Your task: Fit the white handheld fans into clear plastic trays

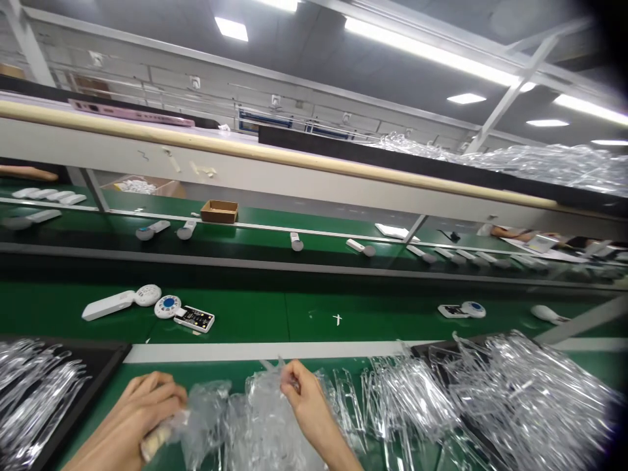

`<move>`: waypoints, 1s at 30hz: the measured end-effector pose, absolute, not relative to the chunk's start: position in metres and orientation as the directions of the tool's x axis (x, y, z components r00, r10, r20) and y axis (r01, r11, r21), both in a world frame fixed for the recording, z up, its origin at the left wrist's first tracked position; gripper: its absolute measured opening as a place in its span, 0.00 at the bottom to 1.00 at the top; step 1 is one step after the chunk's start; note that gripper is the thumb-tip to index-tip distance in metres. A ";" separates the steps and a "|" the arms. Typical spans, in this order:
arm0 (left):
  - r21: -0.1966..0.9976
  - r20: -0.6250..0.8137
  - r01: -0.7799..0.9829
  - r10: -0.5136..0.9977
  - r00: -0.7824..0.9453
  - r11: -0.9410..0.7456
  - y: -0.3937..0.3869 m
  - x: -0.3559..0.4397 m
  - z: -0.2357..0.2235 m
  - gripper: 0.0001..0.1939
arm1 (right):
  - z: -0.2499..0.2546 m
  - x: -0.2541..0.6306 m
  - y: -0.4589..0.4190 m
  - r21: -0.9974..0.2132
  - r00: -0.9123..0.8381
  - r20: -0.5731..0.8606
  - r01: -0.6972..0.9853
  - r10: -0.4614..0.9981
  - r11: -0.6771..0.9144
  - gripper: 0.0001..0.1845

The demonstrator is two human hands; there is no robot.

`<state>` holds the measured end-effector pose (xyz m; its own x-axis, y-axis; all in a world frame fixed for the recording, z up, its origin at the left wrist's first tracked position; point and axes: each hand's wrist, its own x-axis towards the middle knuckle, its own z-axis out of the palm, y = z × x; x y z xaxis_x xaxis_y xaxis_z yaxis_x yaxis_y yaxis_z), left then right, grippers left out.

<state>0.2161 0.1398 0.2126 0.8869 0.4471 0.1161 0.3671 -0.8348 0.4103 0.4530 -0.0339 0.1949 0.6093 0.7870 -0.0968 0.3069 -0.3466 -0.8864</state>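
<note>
At the green conveyor belt [304,320], the head view shows the left hand [147,409] clenching its fingers around a pale item [154,441] inside a clear plastic bag [209,412]. The right hand [304,392] is pinching the crumpled film of a neighbouring bag [265,418], both forearms reaching in beside a heap of bags [407,399].

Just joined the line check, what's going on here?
A person stands at a green conveyor belt, working with bare hands. The left hand grips a clear plastic bag around a pale item, while the right hand pinches the film of a second clear bag. More clear bags lie heaped to the right. White handheld devices and a black-faced panel lie on the belt beyond the hands.
</note>
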 end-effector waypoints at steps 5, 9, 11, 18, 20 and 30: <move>0.352 0.047 0.357 0.397 0.917 -0.865 0.134 0.227 0.248 0.10 | 0.220 0.433 -0.035 -0.948 0.563 -0.085 0.209 0.822 -0.241 0.10; 0.394 -0.015 0.309 0.330 0.944 -0.866 0.137 0.225 0.269 0.11 | 0.233 0.423 -0.033 -0.966 0.531 -0.090 0.158 0.843 -0.203 0.08; 0.399 -0.014 0.308 0.331 0.944 -0.864 0.137 0.223 0.276 0.13 | 0.238 0.418 -0.032 -0.982 0.546 -0.061 0.116 0.836 -0.147 0.07; 0.305 -0.087 0.383 0.375 0.923 -0.872 0.135 0.223 0.302 0.15 | 0.245 0.403 -0.014 -0.998 0.487 -0.069 -0.046 0.871 -0.053 0.10; 0.235 -0.114 0.395 0.379 0.918 -0.888 0.136 0.223 0.309 0.13 | 0.245 0.401 -0.008 -0.994 0.470 -0.080 -0.106 0.879 -0.033 0.09; 0.135 -0.246 0.560 0.519 0.818 -0.818 0.156 0.226 0.315 0.07 | 0.221 0.406 0.002 -0.949 0.394 -0.194 -0.307 0.898 -0.070 0.10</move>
